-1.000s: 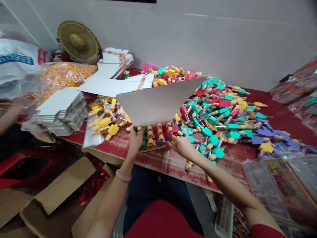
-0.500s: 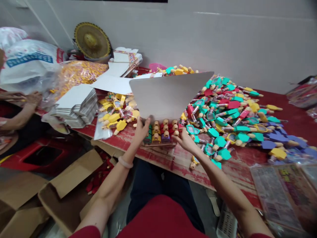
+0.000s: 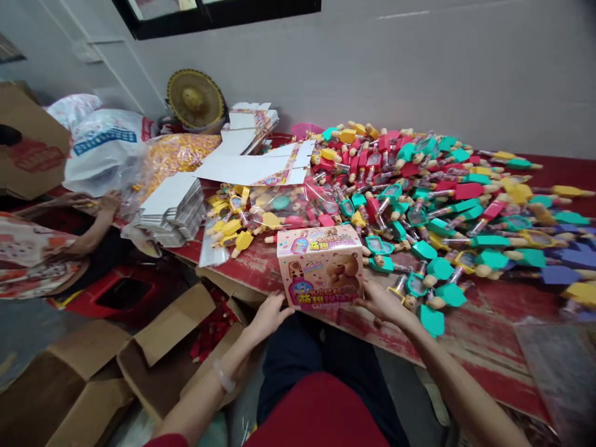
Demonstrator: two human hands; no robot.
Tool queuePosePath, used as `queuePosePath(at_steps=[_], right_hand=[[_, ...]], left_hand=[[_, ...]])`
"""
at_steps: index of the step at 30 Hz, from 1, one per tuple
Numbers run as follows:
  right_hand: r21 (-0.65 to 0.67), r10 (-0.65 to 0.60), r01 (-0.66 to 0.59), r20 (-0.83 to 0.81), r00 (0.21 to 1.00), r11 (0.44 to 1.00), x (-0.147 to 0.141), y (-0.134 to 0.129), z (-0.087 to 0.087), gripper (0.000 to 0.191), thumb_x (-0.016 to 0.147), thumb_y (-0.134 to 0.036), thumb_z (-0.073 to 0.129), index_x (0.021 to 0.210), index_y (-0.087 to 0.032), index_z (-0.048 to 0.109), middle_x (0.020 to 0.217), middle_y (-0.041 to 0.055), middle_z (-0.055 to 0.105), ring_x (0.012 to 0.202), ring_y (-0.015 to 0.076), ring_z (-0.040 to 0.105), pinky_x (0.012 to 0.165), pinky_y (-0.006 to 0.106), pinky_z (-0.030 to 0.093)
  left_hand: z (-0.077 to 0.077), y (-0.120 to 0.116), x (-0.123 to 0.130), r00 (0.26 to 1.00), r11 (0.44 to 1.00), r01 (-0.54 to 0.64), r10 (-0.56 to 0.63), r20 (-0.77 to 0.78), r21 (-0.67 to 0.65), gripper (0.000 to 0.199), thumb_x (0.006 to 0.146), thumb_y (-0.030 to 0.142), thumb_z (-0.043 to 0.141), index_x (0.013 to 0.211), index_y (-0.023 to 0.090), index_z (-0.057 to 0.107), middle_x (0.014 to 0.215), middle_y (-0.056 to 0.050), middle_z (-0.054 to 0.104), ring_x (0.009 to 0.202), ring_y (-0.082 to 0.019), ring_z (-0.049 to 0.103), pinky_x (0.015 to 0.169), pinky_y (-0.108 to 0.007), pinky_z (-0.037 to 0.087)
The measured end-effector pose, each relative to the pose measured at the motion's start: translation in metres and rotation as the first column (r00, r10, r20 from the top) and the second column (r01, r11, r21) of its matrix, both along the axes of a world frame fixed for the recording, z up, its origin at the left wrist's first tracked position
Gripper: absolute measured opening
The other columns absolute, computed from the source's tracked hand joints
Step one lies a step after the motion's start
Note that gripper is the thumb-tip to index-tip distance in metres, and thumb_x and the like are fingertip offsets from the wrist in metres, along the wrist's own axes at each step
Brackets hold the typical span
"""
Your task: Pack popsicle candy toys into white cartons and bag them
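Observation:
A closed pink printed carton (image 3: 322, 268) with bear pictures sits at the front edge of the red table, its patterned top and front showing. My left hand (image 3: 272, 313) grips its lower left corner, thumb along the front. On the other side my right hand (image 3: 379, 303) holds the lower right corner, fingers partly hidden behind the carton. Close to the right hand lie green and yellow toy wands (image 3: 431, 320) with bear heads. A clear plastic bag (image 3: 293, 205) and more yellow toys (image 3: 229, 228) lie behind and left of the carton.
A big heap of coloured toys (image 3: 447, 186) spreads across the red table (image 3: 488, 335). Stacked flat white cartons (image 3: 167, 202) stand left, beside a bag of orange pieces (image 3: 179, 155). Open cardboard boxes (image 3: 172, 323) sit on the floor. A co-worker's arm (image 3: 97, 223) reaches in at far left.
The carton's raised lid has come down, hiding the rows of toys inside, and the printed front now faces me. Both hands have moved to its lower corners. The view has shifted left.

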State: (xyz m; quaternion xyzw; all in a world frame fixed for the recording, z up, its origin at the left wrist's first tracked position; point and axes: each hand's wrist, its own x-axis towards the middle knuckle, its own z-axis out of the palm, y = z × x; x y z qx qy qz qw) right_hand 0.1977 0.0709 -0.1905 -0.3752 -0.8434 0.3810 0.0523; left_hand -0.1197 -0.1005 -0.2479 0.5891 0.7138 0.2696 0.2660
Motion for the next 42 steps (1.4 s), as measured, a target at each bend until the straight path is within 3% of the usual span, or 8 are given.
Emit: queuePosePath(at_steps=[5, 11, 18, 25, 30, 34, 37, 42], right_hand=[[0.462, -0.208, 0.199, -0.031, 0.978, 0.864, -0.033, 0.015, -0.045, 0.017, 0.091, -0.023, 0.053, 0.106, -0.019, 0.062, 0.106, 0.0145, 0.072, 0.088, 0.0257, 0.069, 0.072, 0.032, 0.050], [0.637, -0.245, 0.279, -0.144, 0.959, 0.718, -0.039, 0.020, -0.083, 0.017, 0.096, -0.025, 0.042, 0.092, -0.018, 0.058, 0.080, 0.0132, 0.068, 0.069, 0.0233, 0.061, 0.061, 0.031, 0.042], [0.350, -0.219, 0.243, -0.106, 0.970, 0.905, -0.035, 0.030, -0.082, 0.021, 0.096, -0.040, 0.045, 0.092, -0.023, 0.056, 0.091, 0.0121, 0.068, 0.082, 0.0269, 0.065, 0.075, 0.038, 0.050], [0.261, -0.242, 0.243, -0.036, 0.970, 0.934, -0.040, 0.030, -0.070, 0.020, 0.094, -0.046, 0.047, 0.088, -0.029, 0.056, 0.093, 0.0117, 0.068, 0.089, 0.0326, 0.066, 0.084, 0.047, 0.053], [0.172, -0.249, 0.257, -0.069, 0.966, 0.951, -0.033, 0.038, -0.029, 0.019, 0.091, -0.043, 0.052, 0.097, -0.029, 0.062, 0.093, 0.0111, 0.071, 0.086, 0.0325, 0.067, 0.080, 0.048, 0.054], [0.436, -0.387, 0.519, -0.358, 0.849, 0.735, -0.035, 0.048, 0.063, 0.036, 0.100, -0.043, 0.039, 0.115, -0.022, 0.064, 0.111, 0.0172, 0.071, 0.104, 0.0339, 0.067, 0.094, 0.051, 0.051], [0.600, -0.237, 0.526, -0.495, 0.836, 0.603, -0.068, 0.056, 0.120, 0.041, 0.105, -0.043, 0.038, 0.125, -0.019, 0.064, 0.126, 0.0167, 0.068, 0.124, 0.0314, 0.061, 0.107, 0.051, 0.045], [0.674, -0.151, 0.139, -0.041, 0.988, 0.726, -0.136, 0.059, 0.103, 0.053, 0.108, -0.044, 0.032, 0.137, -0.009, 0.059, 0.139, 0.0221, 0.063, 0.143, 0.0391, 0.043, 0.117, 0.069, 0.025]], left_hand=[[0.006, 0.041, -0.010, 0.964, 0.996, -0.076, 0.084, -0.251, 0.040, 0.009, 0.093, 0.018, 0.060, 0.100, 0.018, 0.066, 0.112, -0.013, 0.072, 0.110, -0.029, 0.068, 0.096, -0.042, 0.055], [-0.009, 0.059, -0.018, 0.937, 0.976, -0.090, 0.152, -0.315, 0.200, 0.007, 0.095, 0.022, 0.061, 0.097, 0.019, 0.067, 0.105, -0.012, 0.072, 0.106, -0.028, 0.067, 0.096, -0.042, 0.055], [-0.013, 0.051, -0.018, 0.971, 0.969, -0.169, 0.195, -0.138, 0.178, 0.013, 0.096, 0.025, 0.058, 0.098, 0.020, 0.070, 0.104, -0.008, 0.070, 0.100, -0.023, 0.066, 0.092, -0.039, 0.056], [-0.020, 0.057, -0.011, 0.965, 0.945, -0.225, 0.249, -0.076, 0.236, 0.017, 0.096, 0.025, 0.056, 0.091, 0.019, 0.072, 0.101, -0.010, 0.070, 0.105, -0.024, 0.065, 0.098, -0.042, 0.055], [0.004, 0.050, -0.030, 0.971, 0.956, -0.240, 0.235, 0.047, 0.167, 0.019, 0.092, 0.023, 0.058, 0.097, 0.018, 0.076, 0.105, -0.010, 0.075, 0.100, -0.023, 0.069, 0.097, -0.041, 0.056], [0.088, 0.063, -0.057, 0.904, 0.775, -0.406, 0.420, 0.085, 0.484, 0.035, 0.100, 0.038, 0.052, 0.120, 0.018, 0.072, 0.119, -0.012, 0.074, 0.112, -0.024, 0.068, 0.106, -0.045, 0.051], [0.149, 0.101, -0.051, 0.957, 0.734, -0.191, 0.286, -0.041, 0.651, 0.042, 0.105, 0.044, 0.044, 0.134, 0.021, 0.065, 0.139, -0.010, 0.066, 0.133, -0.024, 0.056, 0.120, -0.047, 0.038], [0.150, 0.149, 0.003, 0.934, 0.940, -0.014, 0.133, -0.331, 0.340, 0.041, 0.104, 0.042, 0.049, 0.133, 0.020, 0.066, 0.137, -0.014, 0.065, 0.135, -0.033, 0.053, 0.117, -0.055, 0.036]])
